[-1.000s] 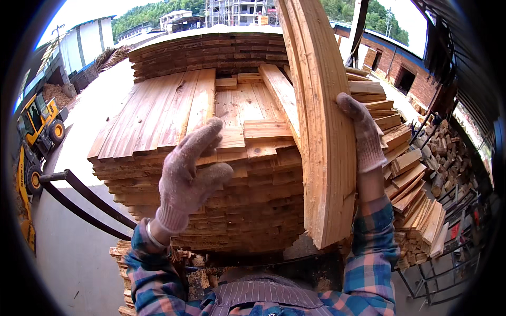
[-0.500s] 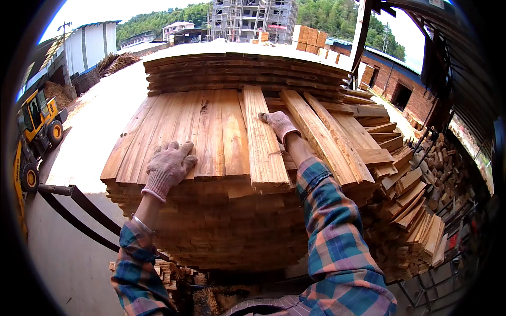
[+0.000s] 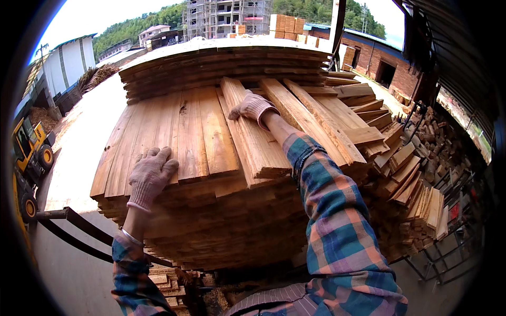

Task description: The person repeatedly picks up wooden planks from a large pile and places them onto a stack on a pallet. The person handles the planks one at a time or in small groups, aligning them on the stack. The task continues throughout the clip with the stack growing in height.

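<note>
A wide stack of sawn planks (image 3: 158, 124) lies in front of me, its top row side by side. My left hand (image 3: 150, 176), in a pale knit glove, rests on the near left planks with its fingers stretched out. My right hand (image 3: 254, 108), gloved too, is closed over a loose wooden plank (image 3: 258, 145), fingers curled round its left edge. That plank lies slightly askew, partly over another plank whose edge shows along its left side. Right of the hand lie two more loose planks, a thick one (image 3: 300, 116) and a narrower one (image 3: 329, 121).
A higher layer of planks (image 3: 221, 71) rises at the stack's far side. Uneven boards (image 3: 369, 110) and split wood (image 3: 437, 158) are heaped to the right. A black metal bar (image 3: 79, 218) curves at the lower left, near a yellow loader (image 3: 31, 152).
The view has swung a little to the right. The plank under my right hand has shifted right against the neighbouring boards, showing an edge beneath it. My left hand stays on the planks.
</note>
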Action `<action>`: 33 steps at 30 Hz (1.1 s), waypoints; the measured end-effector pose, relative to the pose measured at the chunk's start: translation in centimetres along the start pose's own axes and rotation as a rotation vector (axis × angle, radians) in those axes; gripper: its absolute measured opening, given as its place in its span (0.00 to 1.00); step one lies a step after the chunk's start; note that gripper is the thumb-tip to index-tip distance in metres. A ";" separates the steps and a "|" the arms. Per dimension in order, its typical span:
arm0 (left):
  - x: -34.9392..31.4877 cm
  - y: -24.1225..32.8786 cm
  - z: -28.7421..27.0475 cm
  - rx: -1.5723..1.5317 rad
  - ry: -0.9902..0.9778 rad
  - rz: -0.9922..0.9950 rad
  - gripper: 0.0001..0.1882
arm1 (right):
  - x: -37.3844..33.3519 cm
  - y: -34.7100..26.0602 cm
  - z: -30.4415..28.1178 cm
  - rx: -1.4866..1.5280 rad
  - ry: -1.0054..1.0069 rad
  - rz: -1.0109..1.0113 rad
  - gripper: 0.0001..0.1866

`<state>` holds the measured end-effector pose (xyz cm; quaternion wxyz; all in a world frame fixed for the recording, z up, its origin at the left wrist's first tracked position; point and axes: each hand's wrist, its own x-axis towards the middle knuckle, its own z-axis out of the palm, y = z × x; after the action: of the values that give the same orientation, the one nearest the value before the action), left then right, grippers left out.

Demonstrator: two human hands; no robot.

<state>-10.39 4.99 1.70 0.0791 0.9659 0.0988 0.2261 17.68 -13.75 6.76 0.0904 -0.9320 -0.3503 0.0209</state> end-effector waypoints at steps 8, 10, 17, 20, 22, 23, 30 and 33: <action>-0.2 0.3 -0.1 -0.088 0.039 0.007 0.24 | -1.5 6.9 1.2 0.099 0.149 0.363 0.57; -0.1 0.1 0.0 -0.081 0.031 -0.007 0.24 | -1.9 7.9 1.5 -0.011 0.160 0.375 0.52; -0.2 0.3 -0.1 -0.011 0.011 -0.009 0.24 | -4.4 4.0 -1.0 -0.081 0.032 0.170 0.26; 0.1 0.7 -0.2 -0.037 -0.009 0.003 0.24 | -3.5 6.3 -0.2 0.245 0.124 0.040 0.18; -0.2 0.5 -0.3 -0.049 0.011 -0.008 0.24 | -4.8 7.1 -0.2 0.243 0.133 -0.015 0.15; -0.4 0.4 -0.5 -0.056 0.024 -0.011 0.24 | -5.6 7.5 -0.2 0.245 0.135 -0.041 0.15; -0.6 -0.1 -0.5 -0.068 0.047 -0.019 0.24 | -3.7 13.9 0.7 0.039 0.126 0.196 0.35; -0.2 1.1 -0.5 -0.053 0.027 -0.021 0.24 | -5.4 15.0 0.7 -0.152 0.215 0.207 0.37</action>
<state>-10.62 3.93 2.31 0.1059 0.9592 0.1038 0.2407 23.25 -28.25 3.20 0.0542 -0.9642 -0.2411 -0.0964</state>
